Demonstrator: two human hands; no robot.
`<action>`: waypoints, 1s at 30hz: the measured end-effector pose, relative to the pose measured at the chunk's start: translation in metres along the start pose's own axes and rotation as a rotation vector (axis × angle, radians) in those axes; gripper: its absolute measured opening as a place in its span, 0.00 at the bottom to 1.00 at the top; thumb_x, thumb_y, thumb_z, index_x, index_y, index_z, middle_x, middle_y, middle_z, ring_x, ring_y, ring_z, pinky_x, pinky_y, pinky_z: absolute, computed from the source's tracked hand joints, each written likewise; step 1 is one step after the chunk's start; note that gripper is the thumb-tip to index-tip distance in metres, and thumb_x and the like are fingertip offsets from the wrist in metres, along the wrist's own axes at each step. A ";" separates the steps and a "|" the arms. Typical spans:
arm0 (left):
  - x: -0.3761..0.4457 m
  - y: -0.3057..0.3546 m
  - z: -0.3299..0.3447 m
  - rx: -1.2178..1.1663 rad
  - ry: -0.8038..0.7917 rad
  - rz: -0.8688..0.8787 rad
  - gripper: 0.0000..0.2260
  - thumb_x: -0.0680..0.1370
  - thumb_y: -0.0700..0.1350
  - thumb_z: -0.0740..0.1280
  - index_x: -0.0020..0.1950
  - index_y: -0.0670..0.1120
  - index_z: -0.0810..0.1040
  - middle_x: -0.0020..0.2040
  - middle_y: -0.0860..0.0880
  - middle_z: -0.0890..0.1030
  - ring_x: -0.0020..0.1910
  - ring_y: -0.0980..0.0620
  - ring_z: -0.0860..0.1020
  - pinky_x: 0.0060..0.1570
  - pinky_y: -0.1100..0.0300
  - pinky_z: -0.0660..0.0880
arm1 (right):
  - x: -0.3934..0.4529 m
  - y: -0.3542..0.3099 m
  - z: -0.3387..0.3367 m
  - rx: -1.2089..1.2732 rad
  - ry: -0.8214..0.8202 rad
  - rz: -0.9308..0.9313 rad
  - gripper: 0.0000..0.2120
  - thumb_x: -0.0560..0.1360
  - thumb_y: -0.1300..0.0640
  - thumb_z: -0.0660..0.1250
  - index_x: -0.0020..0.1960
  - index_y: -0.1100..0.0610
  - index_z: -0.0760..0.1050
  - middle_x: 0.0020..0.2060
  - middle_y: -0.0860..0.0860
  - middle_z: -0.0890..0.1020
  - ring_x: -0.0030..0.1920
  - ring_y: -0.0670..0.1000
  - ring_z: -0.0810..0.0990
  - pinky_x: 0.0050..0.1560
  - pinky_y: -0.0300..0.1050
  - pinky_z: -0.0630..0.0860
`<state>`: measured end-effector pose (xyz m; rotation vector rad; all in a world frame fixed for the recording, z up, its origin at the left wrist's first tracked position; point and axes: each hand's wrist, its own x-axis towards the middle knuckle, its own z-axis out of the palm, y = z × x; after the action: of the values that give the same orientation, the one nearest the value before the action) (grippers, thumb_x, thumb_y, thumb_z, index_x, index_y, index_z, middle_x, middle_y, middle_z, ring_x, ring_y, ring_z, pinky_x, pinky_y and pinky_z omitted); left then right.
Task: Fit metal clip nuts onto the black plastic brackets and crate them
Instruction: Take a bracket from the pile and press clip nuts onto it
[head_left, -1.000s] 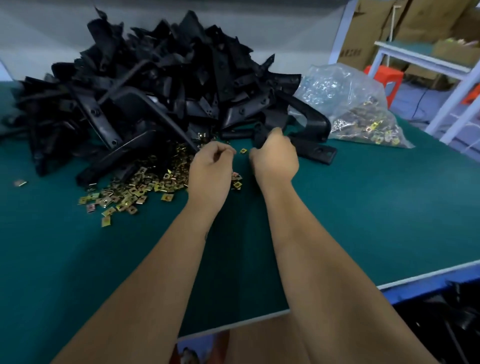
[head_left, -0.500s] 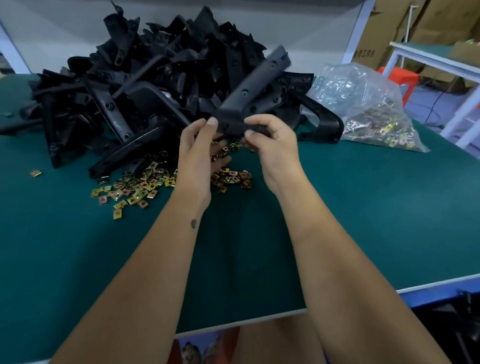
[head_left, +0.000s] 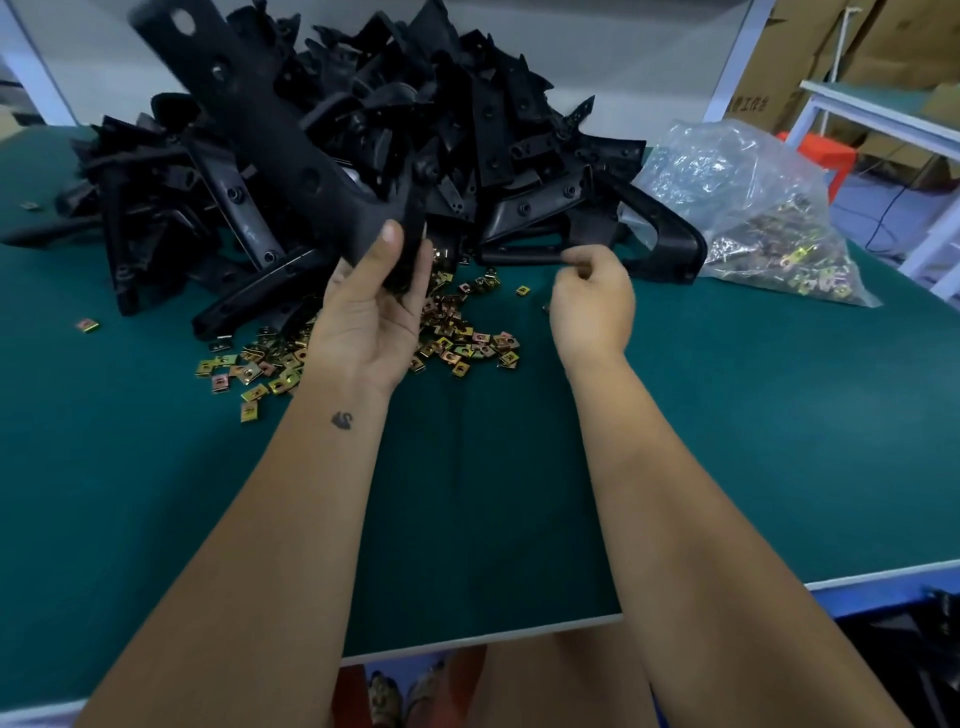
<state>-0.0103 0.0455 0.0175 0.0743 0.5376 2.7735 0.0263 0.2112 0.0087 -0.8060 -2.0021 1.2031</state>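
Gripping the bracket (head_left: 291, 150), left hand (head_left: 371, 312); right hand (head_left: 592, 306) possibly pinching a nut.

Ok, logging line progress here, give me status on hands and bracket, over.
Left hand grips black bracket, raised above table. Right hand curled, contents hidden. Loose clip nuts below; nothing blocking.

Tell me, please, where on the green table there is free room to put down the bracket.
Free: the green mat right of the right hand, before the plastic bag; also the near-left mat below the loose clip nuts. Crowded: the bracket pile behind and the nuts under the left hand.
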 end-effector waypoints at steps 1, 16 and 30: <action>-0.001 -0.001 0.000 0.029 0.016 -0.007 0.20 0.67 0.36 0.74 0.57 0.41 0.75 0.45 0.45 0.85 0.47 0.49 0.85 0.43 0.58 0.82 | 0.003 0.003 -0.001 -0.147 0.008 -0.047 0.17 0.77 0.63 0.58 0.61 0.52 0.77 0.58 0.50 0.78 0.59 0.54 0.74 0.59 0.49 0.72; -0.001 -0.007 0.002 0.290 0.104 -0.075 0.28 0.74 0.37 0.73 0.72 0.37 0.69 0.52 0.44 0.84 0.46 0.50 0.85 0.39 0.59 0.80 | -0.005 0.006 0.009 -0.678 -0.334 -0.425 0.13 0.80 0.54 0.64 0.63 0.48 0.79 0.59 0.50 0.78 0.61 0.56 0.69 0.54 0.48 0.59; 0.007 -0.011 -0.005 0.276 0.103 -0.091 0.18 0.79 0.35 0.67 0.69 0.37 0.73 0.55 0.41 0.83 0.47 0.48 0.85 0.40 0.57 0.81 | -0.021 -0.015 0.010 0.427 -0.317 -0.043 0.04 0.76 0.62 0.70 0.43 0.55 0.80 0.34 0.47 0.83 0.34 0.43 0.81 0.36 0.35 0.74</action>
<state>-0.0144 0.0558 0.0092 -0.0313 0.9236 2.6091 0.0287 0.1839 0.0136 -0.3754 -1.8819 1.7386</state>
